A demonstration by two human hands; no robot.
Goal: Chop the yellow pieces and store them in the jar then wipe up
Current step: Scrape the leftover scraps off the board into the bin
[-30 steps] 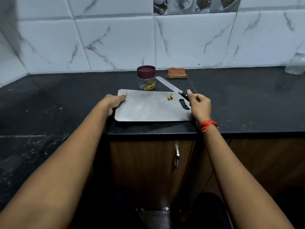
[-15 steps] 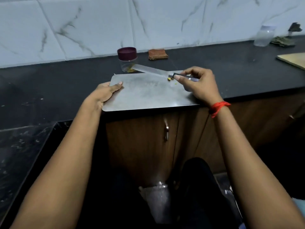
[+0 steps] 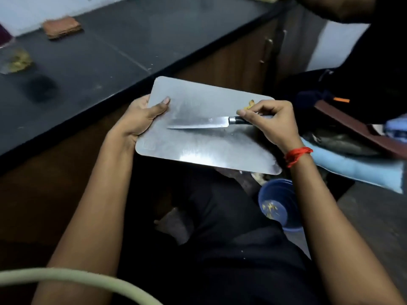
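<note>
My left hand (image 3: 141,117) grips the left edge of the steel cutting board (image 3: 198,150), which is lifted off the black counter (image 3: 99,58) and held over the floor. My right hand (image 3: 271,122) holds the knife (image 3: 198,123) by its dark handle, blade lying flat across the board and pointing left. A small yellow scrap (image 3: 251,104) sits at the board's far right edge, just past my right fingers. The jar (image 3: 13,60) with yellow pieces inside stands blurred at the far left of the counter.
A brown folded cloth (image 3: 62,27) lies on the counter near the wall. A blue bin (image 3: 279,203) with yellow scraps in it stands on the floor below the board's right end. Wooden cabinet doors (image 3: 240,53) run under the counter. A pale hose (image 3: 77,280) curves at lower left.
The board has left the counter and now hangs in both hands to the right, above the blue bin. The knife blade has come down flat onto the board. My view has turned right and down.
</note>
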